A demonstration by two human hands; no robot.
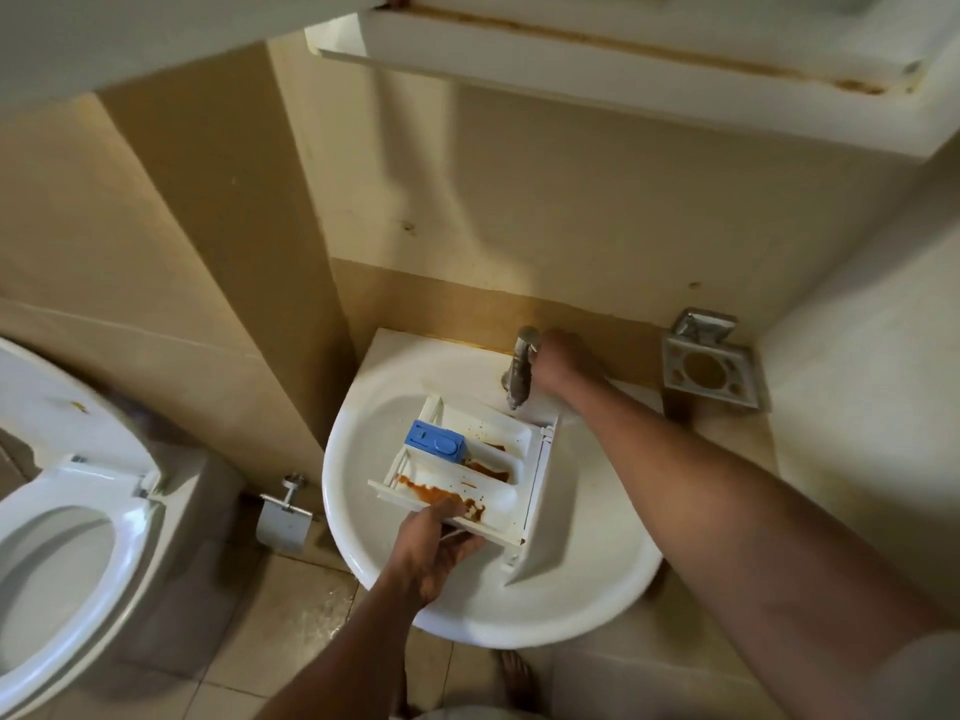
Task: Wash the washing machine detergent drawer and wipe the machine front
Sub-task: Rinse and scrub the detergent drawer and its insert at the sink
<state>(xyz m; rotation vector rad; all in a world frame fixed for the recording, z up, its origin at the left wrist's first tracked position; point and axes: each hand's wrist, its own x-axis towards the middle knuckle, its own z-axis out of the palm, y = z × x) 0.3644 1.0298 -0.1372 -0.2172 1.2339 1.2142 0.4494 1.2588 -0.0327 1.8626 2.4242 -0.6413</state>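
The white detergent drawer (pixel 498 449) sits in the sink (pixel 363 407), open side up; its long axis runs left to right, with the front panel (pixel 543 517) at the right end and the blue insert (pixel 435 443) toward the far left; brown residue (pixel 436 493) streaks the near compartments. The left hand (pixel 434 543) grips the drawer's near wall, fingers underneath and thumb on top; the right hand (pixel 563 363) is on the tap (pixel 519 376) at the far rim, fingers curled against its head. A toilet (pixel 67 511) stands open at the left.
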